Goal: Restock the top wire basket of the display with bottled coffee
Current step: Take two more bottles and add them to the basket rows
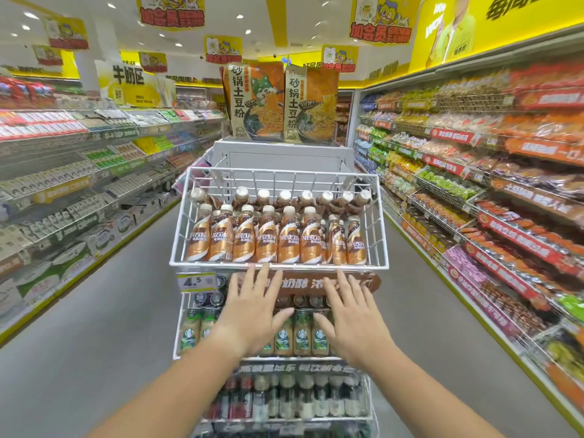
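Shop shelves [489,184] full of bright packets run down both sides of the frame, with a grey floor [110,327] between them. Yellow signs [170,11] hang from the ceiling along the top of the frame.

In the middle of the frame stands a tall display. On its very top are two big noodle bags [252,102]. Under them is the top wire basket [180,222], white and wide. The bottled coffee [267,238] is inside this basket. A front row of brown and white bottles stands upright, right behind the front wire. A back row leans, so you mostly see the pale caps. The space behind the back row has no bottles.

Just below the basket is a brown sign [303,281], and at its left end a price tag [196,282] reads 4.5. Lower down is a second basket of green label bottles [301,336], and under that a basket of dark bottles [284,399].

Two bare arms reach up from the bottom of the frame. The left hand [252,314] is flat with its fingers spread wide and holds nothing. Its fingertips reach up to the front wire of the top basket; I cannot tell if they touch it. The right hand [350,317] is also flat and spread, holding nothing, in front of the brown sign. The hands are near each other, not touching.
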A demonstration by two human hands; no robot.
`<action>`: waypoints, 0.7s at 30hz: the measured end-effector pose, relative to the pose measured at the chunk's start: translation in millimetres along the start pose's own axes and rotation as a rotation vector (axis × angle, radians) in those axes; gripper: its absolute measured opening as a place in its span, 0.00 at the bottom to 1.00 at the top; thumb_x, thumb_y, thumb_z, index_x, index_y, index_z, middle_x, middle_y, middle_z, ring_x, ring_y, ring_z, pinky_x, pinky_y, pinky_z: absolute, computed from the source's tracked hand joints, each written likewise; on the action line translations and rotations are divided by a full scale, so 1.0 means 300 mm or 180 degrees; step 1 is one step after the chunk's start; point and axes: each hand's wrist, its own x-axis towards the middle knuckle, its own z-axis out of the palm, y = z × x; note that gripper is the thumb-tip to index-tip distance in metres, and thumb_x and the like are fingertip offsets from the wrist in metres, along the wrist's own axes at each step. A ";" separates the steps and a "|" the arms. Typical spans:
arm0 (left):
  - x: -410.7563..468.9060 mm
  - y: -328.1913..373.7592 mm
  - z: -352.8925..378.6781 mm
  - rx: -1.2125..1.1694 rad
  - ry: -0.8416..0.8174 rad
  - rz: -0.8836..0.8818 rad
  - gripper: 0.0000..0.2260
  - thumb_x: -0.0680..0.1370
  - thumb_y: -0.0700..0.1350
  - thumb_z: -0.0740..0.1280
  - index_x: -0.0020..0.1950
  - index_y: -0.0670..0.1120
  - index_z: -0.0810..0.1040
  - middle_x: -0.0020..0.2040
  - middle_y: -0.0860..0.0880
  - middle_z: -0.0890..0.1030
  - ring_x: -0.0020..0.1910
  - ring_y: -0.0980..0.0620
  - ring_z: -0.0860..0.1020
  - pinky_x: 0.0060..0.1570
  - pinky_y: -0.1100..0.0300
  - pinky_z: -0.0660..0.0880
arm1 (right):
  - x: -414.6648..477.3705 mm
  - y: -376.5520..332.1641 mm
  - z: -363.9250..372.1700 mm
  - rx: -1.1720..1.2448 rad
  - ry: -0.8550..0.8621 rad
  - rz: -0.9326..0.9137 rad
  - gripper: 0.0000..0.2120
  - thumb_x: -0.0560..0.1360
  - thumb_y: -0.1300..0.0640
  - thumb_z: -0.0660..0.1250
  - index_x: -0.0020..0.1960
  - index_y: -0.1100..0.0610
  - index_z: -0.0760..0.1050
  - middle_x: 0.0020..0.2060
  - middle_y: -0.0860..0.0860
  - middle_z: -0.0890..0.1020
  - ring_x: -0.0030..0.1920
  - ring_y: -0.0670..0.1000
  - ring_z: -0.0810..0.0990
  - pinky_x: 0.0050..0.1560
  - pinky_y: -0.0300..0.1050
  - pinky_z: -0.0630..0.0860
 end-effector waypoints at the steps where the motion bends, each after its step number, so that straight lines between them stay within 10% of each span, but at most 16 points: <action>1: -0.050 0.026 0.010 -0.0022 0.0005 -0.0043 0.37 0.77 0.69 0.36 0.81 0.50 0.36 0.82 0.44 0.40 0.81 0.40 0.39 0.77 0.37 0.44 | -0.047 0.006 0.005 0.0033 -0.0071 -0.0028 0.35 0.80 0.34 0.40 0.81 0.51 0.40 0.80 0.55 0.40 0.80 0.57 0.40 0.78 0.57 0.41; 13: -0.612 0.299 0.390 -0.0274 -0.0521 -0.0381 0.35 0.80 0.67 0.43 0.82 0.49 0.43 0.83 0.43 0.48 0.81 0.41 0.46 0.77 0.38 0.49 | -0.620 -0.002 0.346 0.0221 -0.0717 -0.0272 0.41 0.73 0.34 0.32 0.81 0.53 0.45 0.80 0.58 0.49 0.80 0.59 0.47 0.78 0.58 0.50; 21: -0.892 0.383 1.141 -0.0245 -0.1087 -0.0217 0.38 0.78 0.67 0.39 0.82 0.47 0.46 0.82 0.42 0.54 0.80 0.40 0.53 0.77 0.40 0.54 | -0.994 -0.067 1.038 0.0318 -0.1327 -0.0253 0.42 0.73 0.35 0.33 0.81 0.56 0.49 0.80 0.60 0.53 0.79 0.61 0.53 0.76 0.59 0.55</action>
